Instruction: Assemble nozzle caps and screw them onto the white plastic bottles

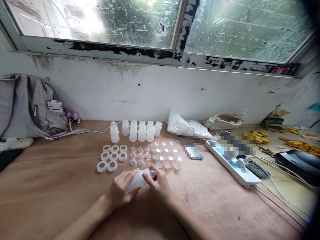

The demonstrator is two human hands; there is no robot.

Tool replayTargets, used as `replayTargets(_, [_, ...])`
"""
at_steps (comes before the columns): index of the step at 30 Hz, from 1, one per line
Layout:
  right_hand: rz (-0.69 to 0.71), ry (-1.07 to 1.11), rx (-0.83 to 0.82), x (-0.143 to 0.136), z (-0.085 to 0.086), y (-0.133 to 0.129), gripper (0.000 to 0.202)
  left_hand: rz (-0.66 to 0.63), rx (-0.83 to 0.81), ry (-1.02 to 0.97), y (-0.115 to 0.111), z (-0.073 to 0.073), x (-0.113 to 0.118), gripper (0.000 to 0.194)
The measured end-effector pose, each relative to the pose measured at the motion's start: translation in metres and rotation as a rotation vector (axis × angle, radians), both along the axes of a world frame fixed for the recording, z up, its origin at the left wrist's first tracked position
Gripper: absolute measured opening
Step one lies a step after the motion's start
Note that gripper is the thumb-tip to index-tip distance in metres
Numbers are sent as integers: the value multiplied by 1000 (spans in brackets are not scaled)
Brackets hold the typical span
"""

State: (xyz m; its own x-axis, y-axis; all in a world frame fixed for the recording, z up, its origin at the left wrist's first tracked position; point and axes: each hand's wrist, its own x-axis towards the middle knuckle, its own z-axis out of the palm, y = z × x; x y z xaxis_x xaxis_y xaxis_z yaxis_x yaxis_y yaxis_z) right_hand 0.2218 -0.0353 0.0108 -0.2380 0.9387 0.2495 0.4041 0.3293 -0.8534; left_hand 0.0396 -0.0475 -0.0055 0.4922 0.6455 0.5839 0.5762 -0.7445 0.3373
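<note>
A frosted white baby bottle (137, 180) lies tilted between my hands, its top pointing right. My left hand (122, 188) is wrapped round the bottle's body. At the top end, my right hand (160, 183) grips the collar, and a clear nipple (152, 173) shows between its fingers. Just beyond my hands are rows of white screw rings (114, 156), clear nipples (140, 156) and clear round caps (168, 164). Farther back stand several frosted bottles (142, 131) in a group.
A white power strip (232, 165) with plugs and cables runs along the right. Behind it lie a white plastic bag (185, 125) and a cream pouch (222, 122). A grey backpack (27, 103) leans at the left on the wooden table (57, 176). A black device (300, 165) is far right.
</note>
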Motion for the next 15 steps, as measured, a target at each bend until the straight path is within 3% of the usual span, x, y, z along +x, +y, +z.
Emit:
replayTargets(3, [30, -155, 176, 15, 6, 10, 30, 60, 14, -14, 4, 2, -6, 49])
replayTargets(8, [-377, -270, 383, 43, 13, 31, 23, 181, -34, -43, 8, 3, -15, 46])
replayTargets(12, [-353, -527, 381, 55, 6, 43, 15, 166, 17, -32, 15, 6, -23, 45])
replayTargets(15, [-326, -564, 350, 55, 0, 44, 15, 146, 22, -13, 21, 7, -28, 42])
